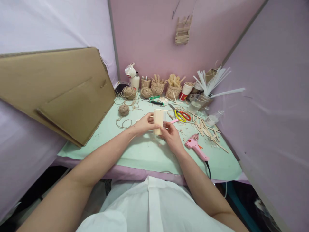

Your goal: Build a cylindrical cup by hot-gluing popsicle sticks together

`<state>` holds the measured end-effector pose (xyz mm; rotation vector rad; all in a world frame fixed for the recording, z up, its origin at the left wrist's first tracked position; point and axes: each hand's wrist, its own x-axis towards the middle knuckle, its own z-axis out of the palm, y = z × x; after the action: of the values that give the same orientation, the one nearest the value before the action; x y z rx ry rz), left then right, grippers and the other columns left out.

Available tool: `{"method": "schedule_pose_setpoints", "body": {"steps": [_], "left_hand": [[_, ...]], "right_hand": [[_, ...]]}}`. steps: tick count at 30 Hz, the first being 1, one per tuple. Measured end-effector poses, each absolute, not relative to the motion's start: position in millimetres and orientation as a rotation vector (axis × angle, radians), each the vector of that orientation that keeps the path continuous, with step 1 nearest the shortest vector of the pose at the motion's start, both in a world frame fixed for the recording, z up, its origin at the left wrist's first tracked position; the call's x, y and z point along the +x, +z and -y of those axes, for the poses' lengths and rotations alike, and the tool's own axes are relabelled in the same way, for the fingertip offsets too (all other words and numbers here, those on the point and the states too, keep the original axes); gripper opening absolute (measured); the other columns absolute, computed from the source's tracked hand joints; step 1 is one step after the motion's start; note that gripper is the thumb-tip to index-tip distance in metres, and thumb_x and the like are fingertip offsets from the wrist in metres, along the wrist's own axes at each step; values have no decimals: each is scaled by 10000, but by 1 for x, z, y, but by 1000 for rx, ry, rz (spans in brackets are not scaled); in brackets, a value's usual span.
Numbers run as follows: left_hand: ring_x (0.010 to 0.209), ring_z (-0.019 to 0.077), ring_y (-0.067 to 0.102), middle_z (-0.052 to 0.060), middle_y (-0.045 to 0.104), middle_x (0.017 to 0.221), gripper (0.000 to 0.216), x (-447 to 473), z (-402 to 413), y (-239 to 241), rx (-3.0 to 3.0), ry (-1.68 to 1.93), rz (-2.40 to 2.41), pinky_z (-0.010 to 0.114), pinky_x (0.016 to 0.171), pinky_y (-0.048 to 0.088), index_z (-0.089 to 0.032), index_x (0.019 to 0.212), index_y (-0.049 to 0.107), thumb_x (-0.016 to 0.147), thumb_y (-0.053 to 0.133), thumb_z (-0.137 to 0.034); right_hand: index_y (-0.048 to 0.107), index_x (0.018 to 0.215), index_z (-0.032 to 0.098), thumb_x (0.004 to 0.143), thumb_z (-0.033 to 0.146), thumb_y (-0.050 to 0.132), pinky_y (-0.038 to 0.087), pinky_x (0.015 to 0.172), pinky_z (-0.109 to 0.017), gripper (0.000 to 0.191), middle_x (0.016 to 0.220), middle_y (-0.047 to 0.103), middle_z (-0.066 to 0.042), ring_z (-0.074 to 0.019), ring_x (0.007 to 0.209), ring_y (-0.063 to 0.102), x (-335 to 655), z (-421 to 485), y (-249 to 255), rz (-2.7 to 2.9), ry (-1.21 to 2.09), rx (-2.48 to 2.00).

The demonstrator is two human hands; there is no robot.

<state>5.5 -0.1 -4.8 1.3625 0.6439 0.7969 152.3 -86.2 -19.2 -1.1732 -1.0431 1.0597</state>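
Above the middle of the table I hold a small, pale wooden panel (pixel 158 118) upright between both hands. My left hand (pixel 144 124) grips its left side, with the thumb across the lower front. On the lower right, my right hand (pixel 171 133) pinches it with the fingers curled. A strip of something see-through shows at its right edge; I cannot make out what it is. Just beyond my right hand are a pink stick (pixel 174 121) and scissors with yellow and red handles (pixel 181 116). A pink glue gun (pixel 196 147) lies to the right of my right forearm.
Loose wooden sticks (pixel 205 130) litter the right side. Twine balls (pixel 124 110) and green-handled pliers (pixel 155 102) lie farther back. Along the back stand stick-filled containers (pixel 158 87) and a cup of white glue sticks (pixel 212 82). Cardboard (pixel 72 96) leans at left.
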Motion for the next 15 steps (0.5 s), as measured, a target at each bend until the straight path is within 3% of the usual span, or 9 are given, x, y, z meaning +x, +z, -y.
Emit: {"method": "schedule_pose_setpoints", "body": {"steps": [15], "left_hand": [[1131, 308, 606, 170, 640, 1179, 706, 6, 3, 1, 1325, 807, -676, 477, 931, 486, -153, 1179, 463, 584, 833, -246]], "right_hand": [[581, 1121, 261, 752, 464, 689, 598, 774, -330, 435, 1170, 595, -36, -191, 1010, 618, 155, 85, -22, 1027, 1079, -1138]]}}
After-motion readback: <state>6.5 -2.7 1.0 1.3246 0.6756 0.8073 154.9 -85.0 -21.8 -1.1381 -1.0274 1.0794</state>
